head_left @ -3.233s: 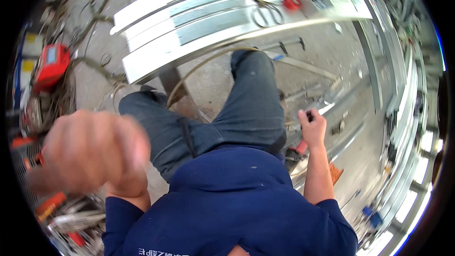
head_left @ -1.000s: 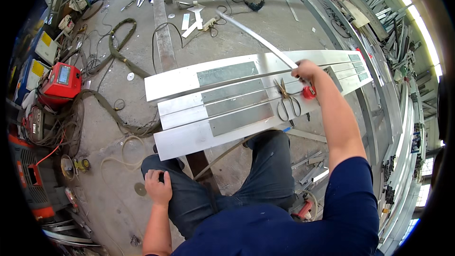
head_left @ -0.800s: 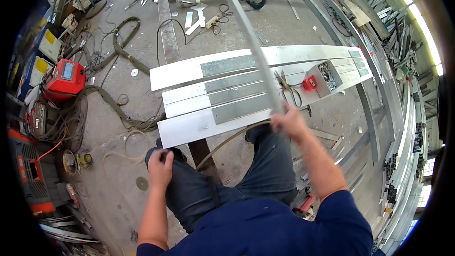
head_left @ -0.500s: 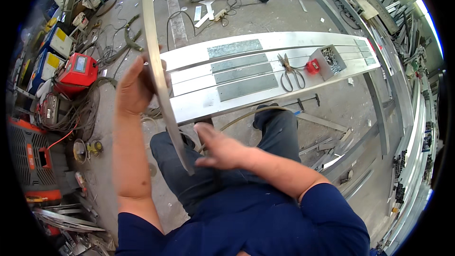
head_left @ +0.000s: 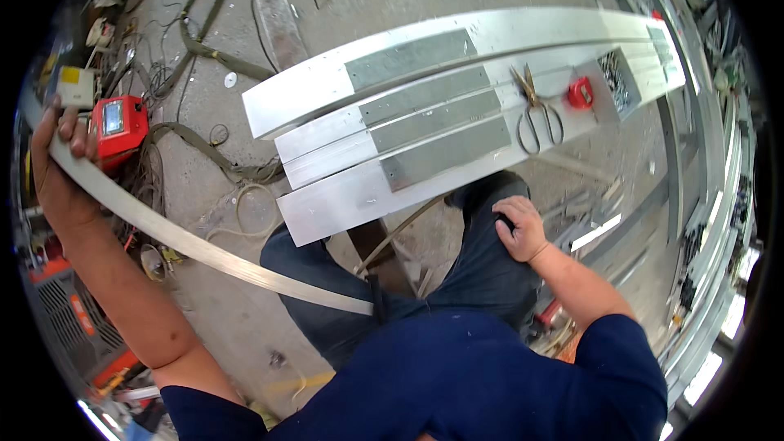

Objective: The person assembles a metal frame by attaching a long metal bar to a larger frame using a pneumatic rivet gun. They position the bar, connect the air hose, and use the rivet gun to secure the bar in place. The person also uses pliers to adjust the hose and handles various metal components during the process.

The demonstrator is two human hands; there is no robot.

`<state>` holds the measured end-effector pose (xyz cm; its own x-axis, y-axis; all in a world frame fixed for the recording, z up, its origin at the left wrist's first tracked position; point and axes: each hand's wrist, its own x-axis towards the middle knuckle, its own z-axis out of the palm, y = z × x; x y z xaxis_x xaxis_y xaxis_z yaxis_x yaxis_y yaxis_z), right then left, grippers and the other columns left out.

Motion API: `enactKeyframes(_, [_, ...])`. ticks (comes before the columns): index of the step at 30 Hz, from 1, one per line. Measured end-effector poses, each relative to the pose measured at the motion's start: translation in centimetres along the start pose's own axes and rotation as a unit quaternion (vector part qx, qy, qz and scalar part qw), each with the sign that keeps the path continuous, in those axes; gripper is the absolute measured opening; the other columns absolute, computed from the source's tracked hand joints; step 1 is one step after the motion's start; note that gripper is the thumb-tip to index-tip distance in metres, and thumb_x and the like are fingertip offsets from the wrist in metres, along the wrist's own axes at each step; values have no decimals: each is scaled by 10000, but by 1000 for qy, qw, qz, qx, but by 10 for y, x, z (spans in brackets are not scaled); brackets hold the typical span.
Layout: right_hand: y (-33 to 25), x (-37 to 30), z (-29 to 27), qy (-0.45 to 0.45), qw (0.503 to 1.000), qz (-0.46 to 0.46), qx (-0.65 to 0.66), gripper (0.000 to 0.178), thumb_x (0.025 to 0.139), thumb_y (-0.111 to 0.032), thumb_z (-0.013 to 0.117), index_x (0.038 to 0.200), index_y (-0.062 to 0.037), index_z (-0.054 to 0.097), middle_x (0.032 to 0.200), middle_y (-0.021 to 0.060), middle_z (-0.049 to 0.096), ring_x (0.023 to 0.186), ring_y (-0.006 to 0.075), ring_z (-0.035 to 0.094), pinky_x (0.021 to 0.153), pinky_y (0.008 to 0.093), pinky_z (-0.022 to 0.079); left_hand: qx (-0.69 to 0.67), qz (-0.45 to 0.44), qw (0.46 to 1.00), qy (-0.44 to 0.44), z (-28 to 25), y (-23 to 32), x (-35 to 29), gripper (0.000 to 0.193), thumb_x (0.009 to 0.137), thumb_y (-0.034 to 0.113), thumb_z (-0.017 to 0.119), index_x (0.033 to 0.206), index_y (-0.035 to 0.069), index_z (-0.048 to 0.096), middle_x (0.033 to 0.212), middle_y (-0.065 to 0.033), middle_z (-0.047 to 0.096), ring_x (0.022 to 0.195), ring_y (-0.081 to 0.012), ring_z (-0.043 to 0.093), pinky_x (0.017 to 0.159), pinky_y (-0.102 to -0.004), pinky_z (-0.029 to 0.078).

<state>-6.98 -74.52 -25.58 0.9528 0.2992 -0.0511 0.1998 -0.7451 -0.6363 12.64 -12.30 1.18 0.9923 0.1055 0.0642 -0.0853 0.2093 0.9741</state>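
My left hand (head_left: 65, 163) is raised at the far left, fingers wrapped round the upper end of a long pale metal bar (head_left: 220, 257). The bar slants down to the right, and its lower end lies over my lap. On my right knee rests my right hand (head_left: 521, 227), holding nothing, its fingers loosely bent and the thumb apart. In front of my knees lie several long aluminium profiles (head_left: 327, 216) side by side, with grey plates (head_left: 445, 155) set on them. Scissors (head_left: 535, 110), a red tape measure (head_left: 581, 93) and a box of small metal fasteners (head_left: 616, 82) sit on the profiles.
A red machine with a display (head_left: 120, 126) stands at the left, near cables and a dark strap (head_left: 196, 45) on the floor. An orange and black case (head_left: 77, 318) is at the lower left. Long metal profiles (head_left: 706, 278) line the right side.
My left hand has swung the bar out to the left, away from the profiles. My right hand has moved from beside the bar's lower end onto my right knee. The view has shifted.
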Motion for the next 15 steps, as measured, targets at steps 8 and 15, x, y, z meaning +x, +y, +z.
enactKeyframes(8, [-26, 2, 23, 87, 995, 38, 17, 148, 737, -73, 697, 883, -56, 684, 976, 78, 685, 999, 307, 613, 922, 402, 463, 294, -129, 942, 93, 29, -12, 27, 435, 851, 238, 761, 1202, 47, 588, 747, -12, 594, 552, -118, 569, 517, -254, 487])
enactKeyframes(15, [-32, 4, 47, 175, 981, 30, 77, 139, 767, -115, 727, 885, -46, 702, 959, 111, 701, 965, 327, 639, 901, 423, 491, 379, -139, 913, -56, 84, -103, -90, 448, 740, 87, 826, 1126, -19, 625, 733, -29, 642, 558, -118, 586, 506, -282, 488])
